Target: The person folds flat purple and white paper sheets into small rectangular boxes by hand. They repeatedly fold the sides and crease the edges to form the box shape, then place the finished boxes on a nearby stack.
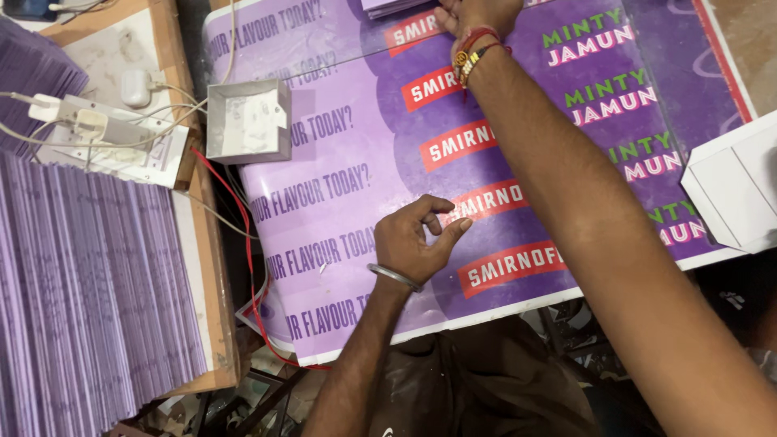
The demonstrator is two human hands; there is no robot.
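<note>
Our left hand [417, 239] rests loosely curled, empty, on the purple sheet [340, 194]; our right hand [477, 16] reaches far to the small stack [392, 6], grip hidden.

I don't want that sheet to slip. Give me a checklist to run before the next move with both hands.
1. Left hand resting on the purple printed sheet: ok.
2. Right hand at the sheet's far end: ok, but its grip is cut off by the frame, cannot tell.
3. Sheet lying flat: ok.
4. Grey box off the hands' area: ok.
5. Red wire clear of the sheet edge: not ok.
</note>
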